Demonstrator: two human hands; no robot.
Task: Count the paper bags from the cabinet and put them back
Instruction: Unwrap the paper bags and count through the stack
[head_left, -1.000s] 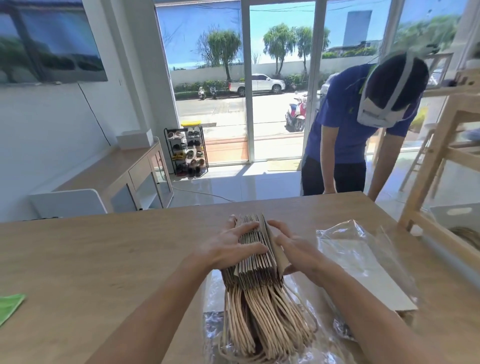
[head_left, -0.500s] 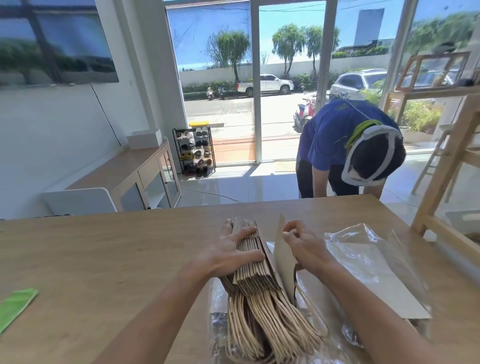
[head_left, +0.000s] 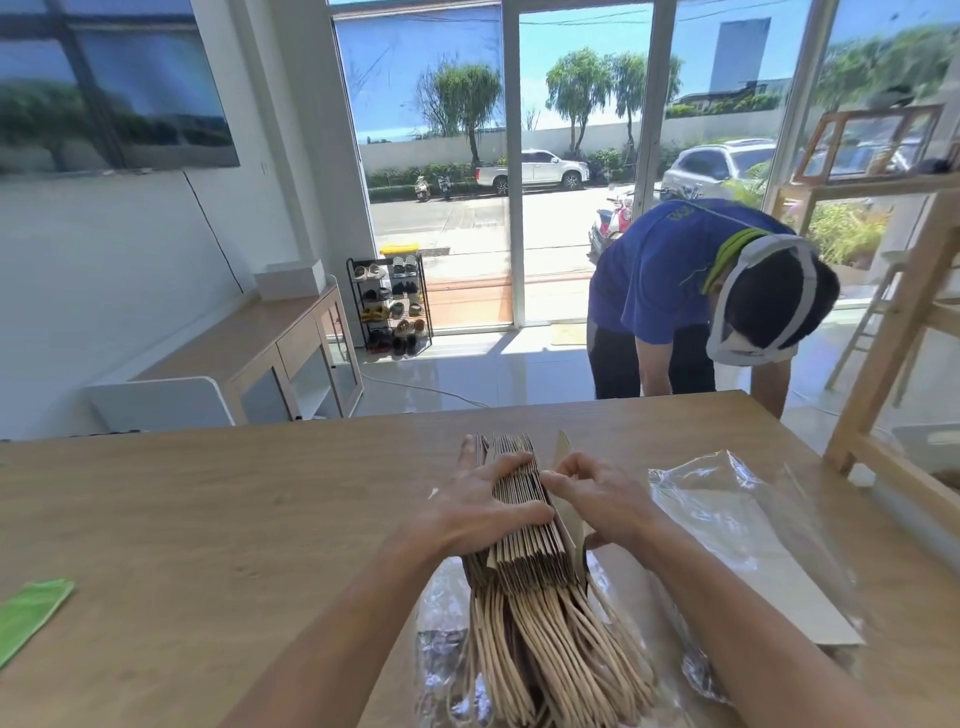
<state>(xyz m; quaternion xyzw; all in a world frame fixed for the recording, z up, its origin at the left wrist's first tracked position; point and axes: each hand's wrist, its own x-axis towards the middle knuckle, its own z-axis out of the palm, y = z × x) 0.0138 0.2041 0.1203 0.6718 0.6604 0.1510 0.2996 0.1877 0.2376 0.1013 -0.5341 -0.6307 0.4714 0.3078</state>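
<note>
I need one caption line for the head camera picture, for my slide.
Left hand steadies a stack of paper bags on the table while the right hand parts one bag.

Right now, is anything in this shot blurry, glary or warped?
Head view: the bags and both hands are sharp; the frame's edges smear, blurring the green cloth and the shelf; sunlight glares off the plastic wrap and floor; the wide lens bows the window frames.

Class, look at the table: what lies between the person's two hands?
In the head view, the upright stack of paper bags stands between the left hand and right hand, which peels one bag aside.
</note>
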